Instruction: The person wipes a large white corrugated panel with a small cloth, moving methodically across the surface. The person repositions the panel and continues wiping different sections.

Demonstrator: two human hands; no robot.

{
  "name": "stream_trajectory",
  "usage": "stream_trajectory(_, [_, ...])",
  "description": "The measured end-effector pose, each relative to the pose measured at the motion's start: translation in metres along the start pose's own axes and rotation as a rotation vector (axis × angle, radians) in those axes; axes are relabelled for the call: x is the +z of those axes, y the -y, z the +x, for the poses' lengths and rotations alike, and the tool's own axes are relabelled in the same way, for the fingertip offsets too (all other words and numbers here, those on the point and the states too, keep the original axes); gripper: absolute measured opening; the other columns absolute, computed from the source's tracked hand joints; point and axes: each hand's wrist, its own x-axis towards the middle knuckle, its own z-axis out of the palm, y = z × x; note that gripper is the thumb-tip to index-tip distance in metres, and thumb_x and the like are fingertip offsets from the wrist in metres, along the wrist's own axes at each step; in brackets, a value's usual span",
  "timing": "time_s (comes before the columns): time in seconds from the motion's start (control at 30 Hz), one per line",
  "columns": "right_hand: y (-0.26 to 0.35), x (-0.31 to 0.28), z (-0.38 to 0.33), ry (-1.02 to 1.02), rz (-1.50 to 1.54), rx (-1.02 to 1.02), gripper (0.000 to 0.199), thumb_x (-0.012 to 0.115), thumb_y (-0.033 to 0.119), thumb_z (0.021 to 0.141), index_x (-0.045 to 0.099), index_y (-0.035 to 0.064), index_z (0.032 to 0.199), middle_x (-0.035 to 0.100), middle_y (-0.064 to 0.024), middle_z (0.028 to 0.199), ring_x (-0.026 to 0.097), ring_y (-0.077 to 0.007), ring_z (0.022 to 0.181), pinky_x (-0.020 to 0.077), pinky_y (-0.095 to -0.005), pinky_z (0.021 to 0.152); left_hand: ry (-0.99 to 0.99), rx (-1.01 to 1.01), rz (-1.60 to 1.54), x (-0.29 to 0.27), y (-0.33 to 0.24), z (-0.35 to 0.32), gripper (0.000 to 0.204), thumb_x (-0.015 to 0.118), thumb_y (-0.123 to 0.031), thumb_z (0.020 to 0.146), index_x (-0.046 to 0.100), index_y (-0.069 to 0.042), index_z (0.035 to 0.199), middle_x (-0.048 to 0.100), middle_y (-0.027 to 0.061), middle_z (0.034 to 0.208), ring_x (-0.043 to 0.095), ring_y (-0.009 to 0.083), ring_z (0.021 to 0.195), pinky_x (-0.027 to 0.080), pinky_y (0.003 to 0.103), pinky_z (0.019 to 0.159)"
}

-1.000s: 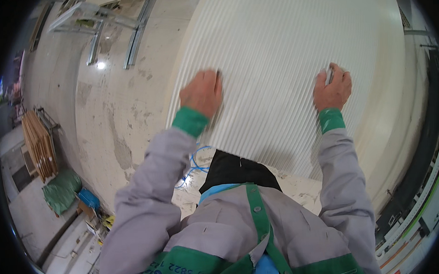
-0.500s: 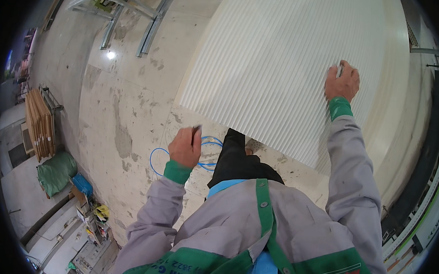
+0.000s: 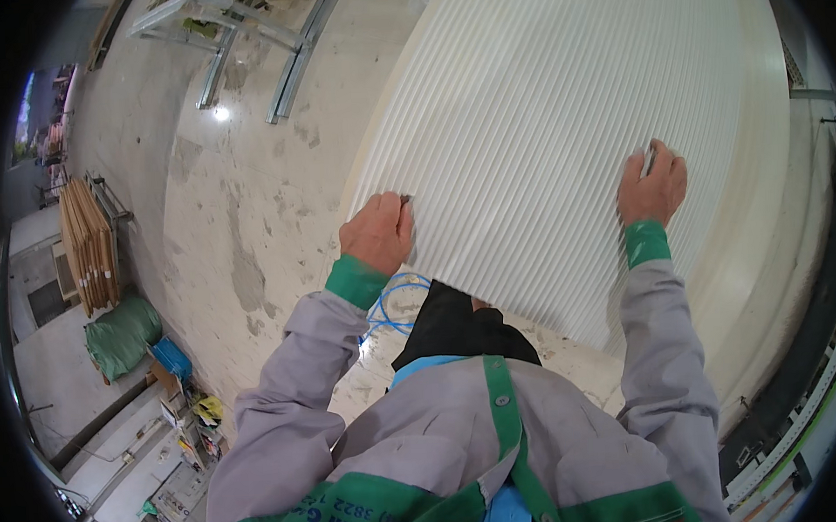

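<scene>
A large white panel (image 3: 525, 154) with close-set parallel ribs lies before me, its near corner by my legs. My left hand (image 3: 377, 233) is closed at the panel's left edge, fingers curled in. A small dark bit shows at its fingertips, too little to name. My right hand (image 3: 653, 187) rests on the ribs toward the right side, its fingers curled around something small and mostly hidden. Both hands are on the panel, well apart from each other.
A blue hose (image 3: 383, 309) lies looped on the worn floor beside my legs. Metal rails (image 3: 298, 66) stand at the far left. Along the left are stacked brown boards (image 3: 88, 243), a green bundle (image 3: 123, 337) and a blue box (image 3: 171, 358). A dark strip (image 3: 817, 309) runs down the right.
My left hand has moved from beside the panel, up and right, onto its left edge. My right hand stays on the ribs, slightly lower in view. The view has shifted a little.
</scene>
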Motion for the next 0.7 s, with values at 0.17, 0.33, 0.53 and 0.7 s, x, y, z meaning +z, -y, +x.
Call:
stream_trajectory(0.17, [-0.004,0.004,-0.001,-0.036,-0.005,-0.024,0.045,0.064,0.027,0.095,0.058,0.005,0.135,0.049,-0.0249,0.137,0.044,-0.0427,0.134,0.032,-0.0568,0.115,-0.027,0.063,0.002,0.01,-0.034,0.115,0.017,0.063,-0.023,0.098,0.057,-0.008,0.094,0.065,0.0139,0.088,0.067,0.0374,0.078,0.053,0.049,0.068])
stream_trajectory(0.33, [-0.004,0.001,0.003,-0.02,-0.041,-0.06,0.047,0.065,0.023,0.093,0.057,0.0029,0.134,0.047,-0.0255,0.138,0.042,-0.0448,0.134,0.0323,-0.059,0.114,0.013,0.063,0.057,0.032,-0.073,0.273,0.022,0.056,-0.028,0.101,0.059,-0.007,0.099,0.069,0.0167,0.094,0.067,0.0388,0.089,0.053,0.051,0.078])
stream_trajectory(0.53, [-0.006,-0.002,0.011,0.003,0.002,-0.047,0.046,0.067,0.021,0.089,0.06,0.0025,0.131,0.048,-0.0251,0.137,0.042,-0.0461,0.134,0.0334,-0.0594,0.113,-0.065,0.161,0.164,0.057,-0.128,0.492,0.029,0.049,-0.035,0.101,0.063,-0.01,0.106,0.074,0.0164,0.107,0.069,0.0387,0.103,0.053,0.053,0.089])
stream_trajectory(0.7, [-0.009,0.0,0.011,-0.052,0.067,-0.067,0.046,0.07,0.021,0.086,0.062,0.004,0.128,0.05,-0.0245,0.136,0.043,-0.0461,0.133,0.0341,-0.0586,0.112,-0.091,0.192,0.151,0.067,-0.16,0.578,0.026,0.05,-0.023,0.1,0.065,-0.004,0.109,0.073,0.022,0.11,0.069,0.0401,0.107,0.054,0.052,0.093])
